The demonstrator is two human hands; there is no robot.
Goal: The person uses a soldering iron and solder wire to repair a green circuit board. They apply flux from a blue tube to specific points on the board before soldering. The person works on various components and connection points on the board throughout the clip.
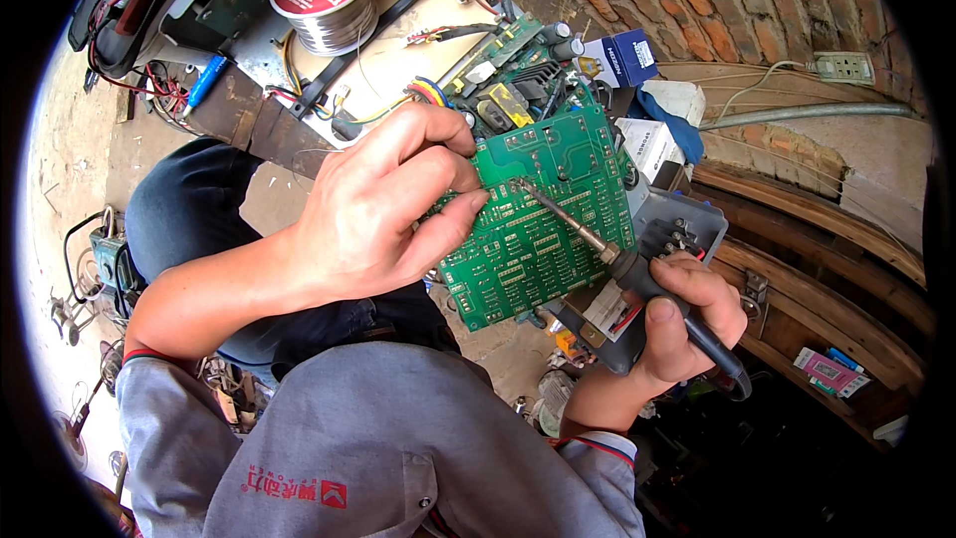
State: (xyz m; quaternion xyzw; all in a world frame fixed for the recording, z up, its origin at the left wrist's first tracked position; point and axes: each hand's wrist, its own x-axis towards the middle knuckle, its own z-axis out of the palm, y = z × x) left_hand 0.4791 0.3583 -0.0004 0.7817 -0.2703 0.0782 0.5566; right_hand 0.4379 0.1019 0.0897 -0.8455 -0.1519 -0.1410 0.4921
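Observation:
A green circuit board (543, 239) is tilted in front of me, its soldered face up, against a grey case (687, 214). Over the board's upper left part, my left hand (403, 204) is closed, thumb and fingertips pinched. A thin strand of solder wire (361, 55) runs from the spool (324, 5) toward this hand; its end in the fingers is hidden. My right hand (687, 319) grips the black handle of a soldering iron (652, 284). The iron's tip reaches the board's face, just right of my left fingertips.
Behind the board lies another populated circuit board (523, 75) with coloured wires. A blue box (622, 58) and a white box (647, 149) stand to its right, near a brick wall (737, 0). A blue pen-like tool (207, 82) lies far left. Wooden planks (817, 239) run along the right.

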